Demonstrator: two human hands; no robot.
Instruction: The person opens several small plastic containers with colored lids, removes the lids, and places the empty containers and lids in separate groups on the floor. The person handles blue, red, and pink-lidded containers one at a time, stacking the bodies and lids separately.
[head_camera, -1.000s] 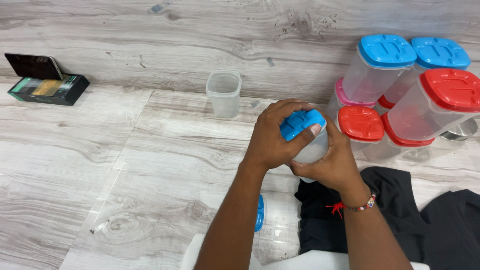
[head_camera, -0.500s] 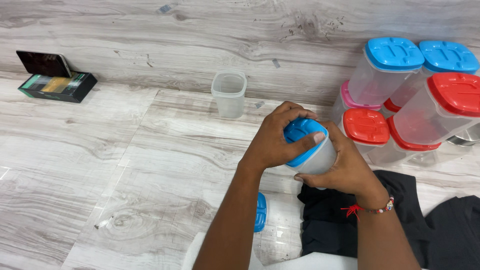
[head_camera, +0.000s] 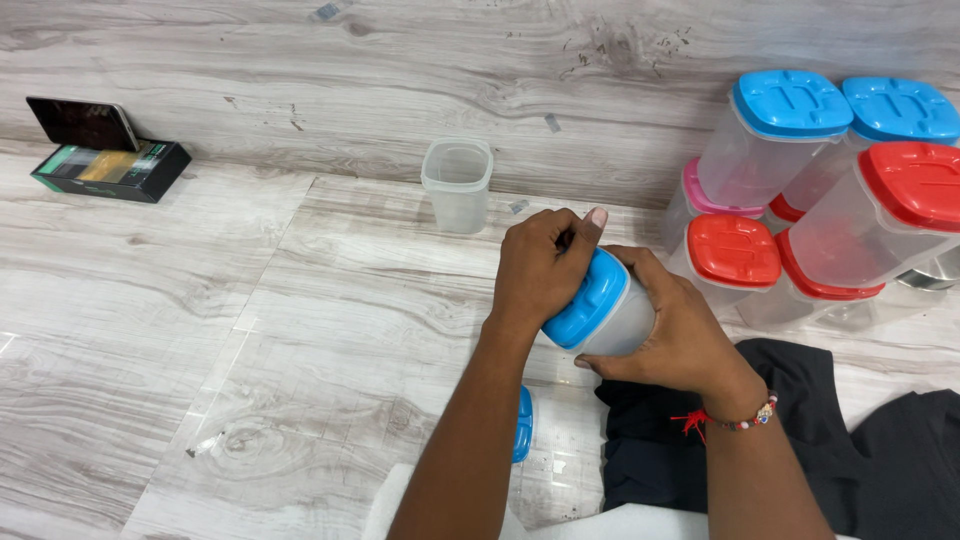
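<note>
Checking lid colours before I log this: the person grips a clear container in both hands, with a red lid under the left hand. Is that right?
Not quite. The lid on the clear container is blue, not red, as the head view shows. The left hand does cover it, and the right hand cups the body.

Brightness: bright and even across the pale wood-look floor (head_camera: 200, 330); nothing lost in dark or blown out.
Light source: soft and diffuse, seemingly from above; no lamp or window in view.
Shadows: faint and short, a soft one under the hands, another beside the empty clear container (head_camera: 457, 185).
Glare: mild sheen on the red lid (head_camera: 733, 250) and on the glossy floor at lower left.
Sharpness: crisp throughout; wood grain and fingers well defined, no motion blur.
Dark areas: black cloth (head_camera: 880, 450) shows little fold detail.
Distortion: slight wide-angle bend of floor seams toward the edges.
</note>
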